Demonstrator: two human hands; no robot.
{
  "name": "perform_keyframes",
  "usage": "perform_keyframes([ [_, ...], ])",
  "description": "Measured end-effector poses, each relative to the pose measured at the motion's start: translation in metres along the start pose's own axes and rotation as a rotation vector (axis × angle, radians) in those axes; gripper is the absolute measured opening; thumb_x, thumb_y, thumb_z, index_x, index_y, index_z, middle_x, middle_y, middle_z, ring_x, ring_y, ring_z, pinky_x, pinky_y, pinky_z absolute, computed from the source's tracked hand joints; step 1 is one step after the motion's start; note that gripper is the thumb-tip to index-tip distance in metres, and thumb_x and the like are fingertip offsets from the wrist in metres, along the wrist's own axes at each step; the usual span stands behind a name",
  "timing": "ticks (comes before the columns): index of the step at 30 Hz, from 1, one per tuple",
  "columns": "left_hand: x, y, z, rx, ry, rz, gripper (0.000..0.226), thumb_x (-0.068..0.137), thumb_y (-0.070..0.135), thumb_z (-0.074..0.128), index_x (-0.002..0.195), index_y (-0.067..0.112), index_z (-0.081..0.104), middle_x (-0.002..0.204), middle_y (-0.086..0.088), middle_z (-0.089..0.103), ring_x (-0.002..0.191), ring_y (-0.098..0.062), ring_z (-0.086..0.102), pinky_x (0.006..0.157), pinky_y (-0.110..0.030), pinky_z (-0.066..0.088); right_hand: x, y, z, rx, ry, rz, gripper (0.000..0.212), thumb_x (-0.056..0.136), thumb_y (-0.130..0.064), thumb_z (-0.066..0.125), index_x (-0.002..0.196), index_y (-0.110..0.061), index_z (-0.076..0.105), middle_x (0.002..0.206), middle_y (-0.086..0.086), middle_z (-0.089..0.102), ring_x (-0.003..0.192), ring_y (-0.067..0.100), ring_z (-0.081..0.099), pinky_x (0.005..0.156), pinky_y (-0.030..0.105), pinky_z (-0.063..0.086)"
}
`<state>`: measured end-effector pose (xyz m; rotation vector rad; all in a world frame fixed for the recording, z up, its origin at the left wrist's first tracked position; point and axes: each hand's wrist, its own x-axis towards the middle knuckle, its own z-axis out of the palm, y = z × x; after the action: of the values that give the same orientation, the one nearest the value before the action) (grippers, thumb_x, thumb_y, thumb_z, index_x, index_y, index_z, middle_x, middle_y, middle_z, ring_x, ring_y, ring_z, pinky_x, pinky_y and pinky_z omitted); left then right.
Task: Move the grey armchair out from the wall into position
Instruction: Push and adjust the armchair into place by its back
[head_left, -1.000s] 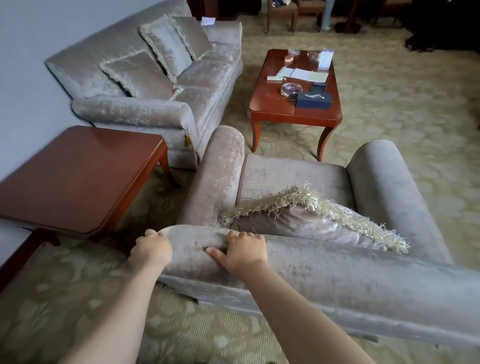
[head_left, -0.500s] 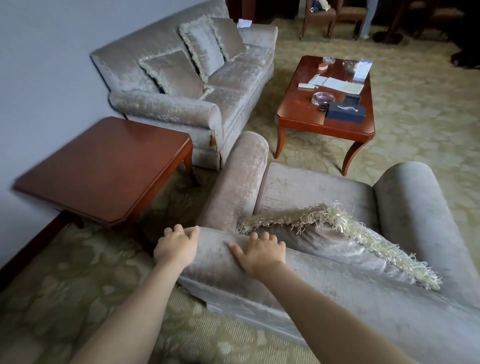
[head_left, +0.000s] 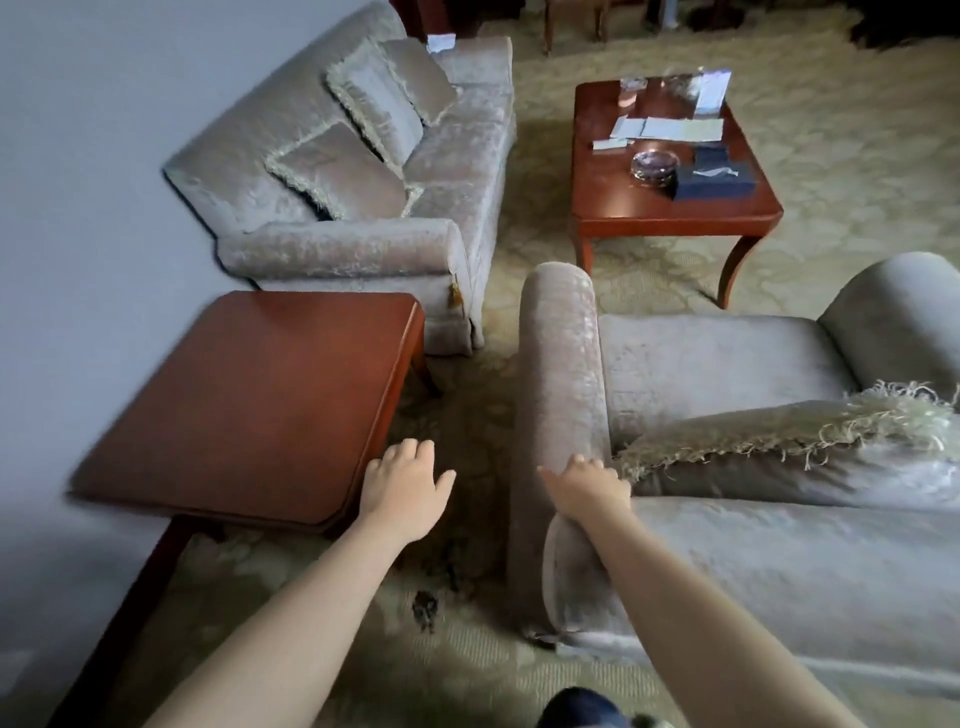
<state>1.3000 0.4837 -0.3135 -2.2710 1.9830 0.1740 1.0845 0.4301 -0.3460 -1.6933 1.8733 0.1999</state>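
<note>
- We see the grey velvet armchair (head_left: 701, 364) with rolled arms at the right, standing on the patterned beige carpet (head_left: 857, 156); the square reddish wooden side table (head_left: 249, 405) is near it, with a strip of carpet between them; a fringed grey cushion (head_left: 779, 452) leans against its back.
- Our right hand (head_left: 587, 488) lies palm down on the chair's back where it meets the arm nearest the table; fingers loosely bent, thumb spread, clasping nothing.
- Our left hand (head_left: 408, 480) hovers over the strip; fingers relaxed and apart, touching nothing.
</note>
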Motion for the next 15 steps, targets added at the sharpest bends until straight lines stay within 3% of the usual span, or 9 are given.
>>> perform_keyframes([
  [7, 0.079, -0.012, -0.004, 0.055, -0.076, 0.155, 0.056, 0.095, 0.052, 0.032, 0.139, 0.017, 0.034, 0.139, -0.005, 0.042, 0.127, -0.024, 0.039, 0.1, -0.038, 0.033, 0.029, 0.001, 0.007, 0.064, 0.035, 0.139, 0.06, 0.089, -0.057, 0.033, 0.128, -0.013, 0.044, 0.127, 0.012, 0.051, 0.117, 0.033, 0.049, 0.09, 0.042, 0.039],
  [15, 0.173, 0.007, 0.0, 0.067, -0.147, 0.288, 0.057, 0.096, 0.051, 0.031, 0.142, 0.017, 0.031, 0.144, -0.006, 0.038, 0.131, -0.025, 0.035, 0.105, -0.039, 0.03, 0.074, -0.002, 0.025, 0.252, -0.124, 0.239, 0.053, 0.09, -0.055, 0.036, 0.12, -0.012, 0.046, 0.125, 0.01, 0.052, 0.113, 0.03, 0.052, 0.089, 0.038, 0.043],
])
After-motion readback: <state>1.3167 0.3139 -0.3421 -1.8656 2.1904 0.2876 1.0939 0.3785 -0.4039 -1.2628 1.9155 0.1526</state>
